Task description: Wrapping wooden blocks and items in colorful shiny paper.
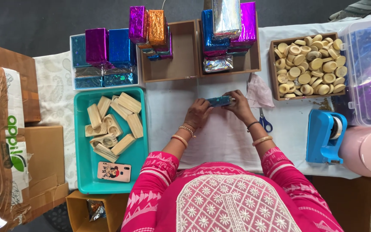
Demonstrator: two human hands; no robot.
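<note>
Here, the left hand [197, 112] and the right hand [238, 104] meet over the white cloth [220, 137] at table centre. Both hands are closed on one small block [219, 101] wrapped in blue foil — the left grips its left end, the right its right end, fingers curled over the top. The block lies level, just above the cloth.

Just right of the right hand lie a pale pink sheet [259, 92] and blue-handled scissors [264, 123]. Farther right stands a blue tape dispenser [323, 136]; behind it, a wooden box [274, 73] holds round wooden pieces [310, 64].

Left of the hands, a teal tray [82, 172] holds bare wooden blocks [112, 124] and a phone [114, 172]. Behind — at the far edge — wrapped blocks [228, 25] in purple, blue, orange and silver foil stand stacked in open boxes.
</note>
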